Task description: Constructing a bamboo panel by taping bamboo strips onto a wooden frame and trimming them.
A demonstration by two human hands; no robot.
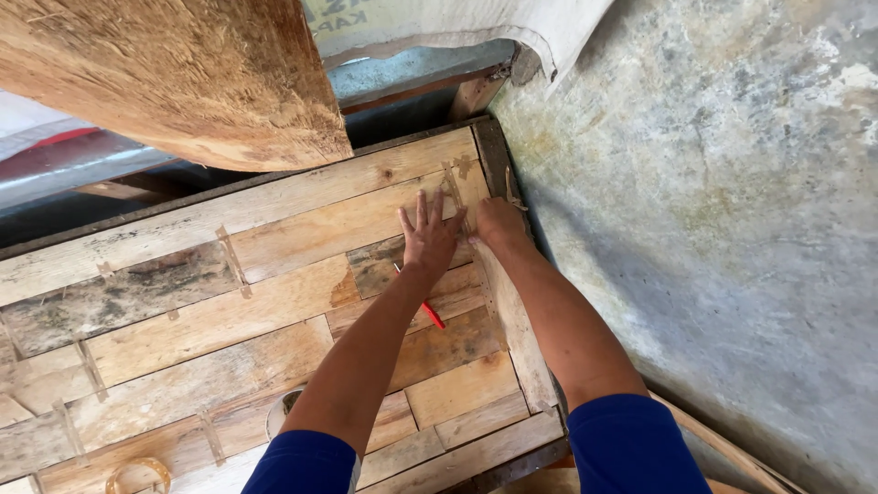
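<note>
Both my arms reach forward over a panel of rough wooden planks (210, 320). My left hand (430, 236) lies flat on a plank near the panel's far right corner, fingers spread. My right hand (498, 224) is just to its right, curled at the panel's right edge strip (512, 311), next to a thin pale strip (455, 197); whether it grips anything cannot be seen. A red pencil-like tool (433, 316) lies on the planks, partly under my left forearm.
A grey concrete wall (713, 210) runs along the panel's right side. A large rough wooden slab (183, 78) overhangs at upper left. A roll of tape (137, 474) and a round opening (283, 409) sit near the bottom.
</note>
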